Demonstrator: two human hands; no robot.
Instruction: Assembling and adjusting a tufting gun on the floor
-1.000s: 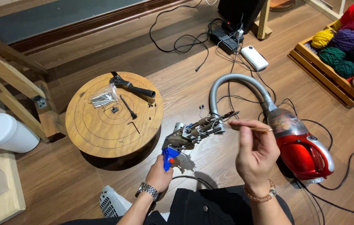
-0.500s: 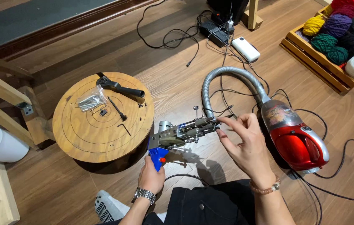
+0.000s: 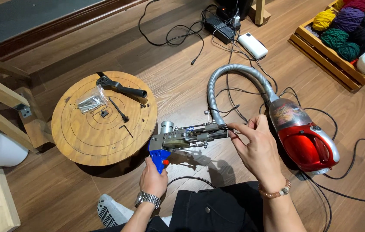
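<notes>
- Head view, looking down past black-trousered knees onto a wooden floor.
- Left hand (image 3: 153,178) closed around the blue grip of a tufting gun (image 3: 182,138), wristwatch on the wrist; gun held level above the floor, just beside the round wooden board (image 3: 86,141).
- Right hand (image 3: 257,150) at the gun's front end, thumb and forefinger pinched on the metal tip, other fingers loosely curled; bead bracelet on the wrist.
- On the board: black wrench (image 3: 120,87), clear bag of screws (image 3: 90,102), small hex key (image 3: 126,129).
- Red vacuum cleaner (image 3: 305,139) with grey hose just right of the hands.
- Crate of yarn balls (image 3: 350,36) at upper right, well apart.
</notes>
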